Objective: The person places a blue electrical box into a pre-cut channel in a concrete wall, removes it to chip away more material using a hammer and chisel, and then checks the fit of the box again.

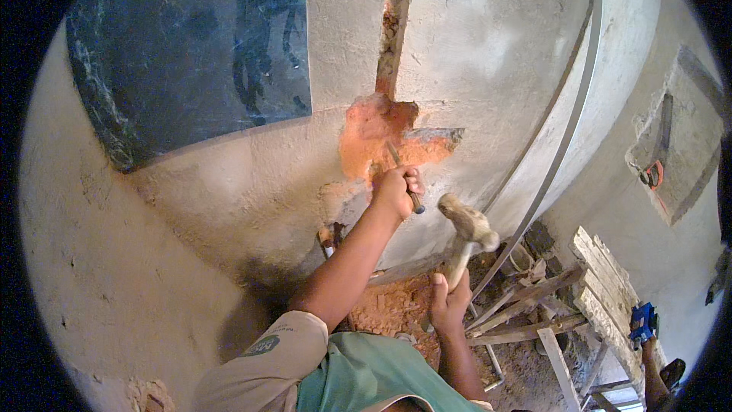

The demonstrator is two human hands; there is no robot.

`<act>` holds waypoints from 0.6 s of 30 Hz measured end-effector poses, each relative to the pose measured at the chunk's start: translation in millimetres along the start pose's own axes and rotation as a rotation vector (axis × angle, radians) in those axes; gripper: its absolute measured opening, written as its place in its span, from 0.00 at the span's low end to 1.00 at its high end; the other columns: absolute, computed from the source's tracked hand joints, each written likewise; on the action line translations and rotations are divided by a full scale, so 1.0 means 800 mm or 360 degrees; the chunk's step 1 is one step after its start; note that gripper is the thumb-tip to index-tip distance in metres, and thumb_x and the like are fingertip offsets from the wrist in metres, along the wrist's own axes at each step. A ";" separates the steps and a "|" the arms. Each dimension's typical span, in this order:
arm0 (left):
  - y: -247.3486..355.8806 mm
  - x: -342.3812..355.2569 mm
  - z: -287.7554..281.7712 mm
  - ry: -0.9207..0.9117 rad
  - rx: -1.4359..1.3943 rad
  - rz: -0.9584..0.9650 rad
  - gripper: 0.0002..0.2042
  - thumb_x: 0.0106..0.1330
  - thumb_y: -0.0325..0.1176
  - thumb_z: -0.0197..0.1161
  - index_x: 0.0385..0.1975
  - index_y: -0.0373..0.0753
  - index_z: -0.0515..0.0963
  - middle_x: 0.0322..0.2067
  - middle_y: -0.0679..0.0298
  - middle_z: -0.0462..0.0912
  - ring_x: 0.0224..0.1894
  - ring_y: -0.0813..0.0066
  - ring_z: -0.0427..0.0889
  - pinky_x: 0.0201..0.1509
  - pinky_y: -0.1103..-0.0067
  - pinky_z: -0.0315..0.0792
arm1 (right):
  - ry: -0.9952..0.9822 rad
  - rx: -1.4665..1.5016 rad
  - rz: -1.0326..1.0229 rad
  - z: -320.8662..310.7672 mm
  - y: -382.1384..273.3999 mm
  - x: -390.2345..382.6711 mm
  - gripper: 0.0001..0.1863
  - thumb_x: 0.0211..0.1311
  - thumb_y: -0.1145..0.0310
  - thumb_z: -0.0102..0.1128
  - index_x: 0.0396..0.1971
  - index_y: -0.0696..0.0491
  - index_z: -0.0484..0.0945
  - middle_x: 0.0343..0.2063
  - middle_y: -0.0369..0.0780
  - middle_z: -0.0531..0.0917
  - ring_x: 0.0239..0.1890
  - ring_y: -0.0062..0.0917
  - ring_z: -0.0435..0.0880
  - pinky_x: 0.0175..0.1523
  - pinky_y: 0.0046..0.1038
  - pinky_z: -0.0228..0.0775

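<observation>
My left hand (395, 192) is closed round a metal chisel (393, 154), its tip against the broken orange brick in a rough hole (362, 137) in the plastered wall. The chisel's struck end sticks out below my fist. In my right hand (450, 301) is a hammer (471, 226) with a pale, dusty head and a light handle. The hammer head is raised to the right of the chisel and stands apart from it. From the top of the hole, a narrow groove (395, 27) runs up the wall.
A dark, glossy marble-like panel (191, 53) is on the wall at upper left. Brick rubble (393, 307) lies below. A wooden trestle (602, 275) stands at right, where another person's arm (653, 370) reaches to a blue object (644, 322). A long strip (568, 145) leans against the wall.
</observation>
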State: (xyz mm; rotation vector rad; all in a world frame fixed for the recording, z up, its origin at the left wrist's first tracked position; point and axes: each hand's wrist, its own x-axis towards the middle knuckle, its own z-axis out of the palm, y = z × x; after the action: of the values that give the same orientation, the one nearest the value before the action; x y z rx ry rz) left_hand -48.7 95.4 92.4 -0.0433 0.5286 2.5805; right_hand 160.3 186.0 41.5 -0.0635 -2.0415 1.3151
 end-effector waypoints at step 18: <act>0.003 0.029 0.027 0.0100 -0.0379 0.0067 0.07 0.60 0.28 0.48 0.20 0.39 0.64 0.14 0.70 0.61 0.13 0.83 0.59 0.16 0.86 0.59 | 0.0103 0.0137 -0.0018 0.002 0.009 0.023 0.13 0.56 0.63 0.53 0.31 0.58 0.67 0.20 0.39 0.72 0.21 0.22 0.70 0.27 0.23 0.65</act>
State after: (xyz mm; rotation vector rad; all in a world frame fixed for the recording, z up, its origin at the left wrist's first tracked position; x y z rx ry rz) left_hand -68.7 112.3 109.9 -0.1969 0.2443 2.6776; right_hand 143.3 195.6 45.1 -0.0549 -1.9264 1.3751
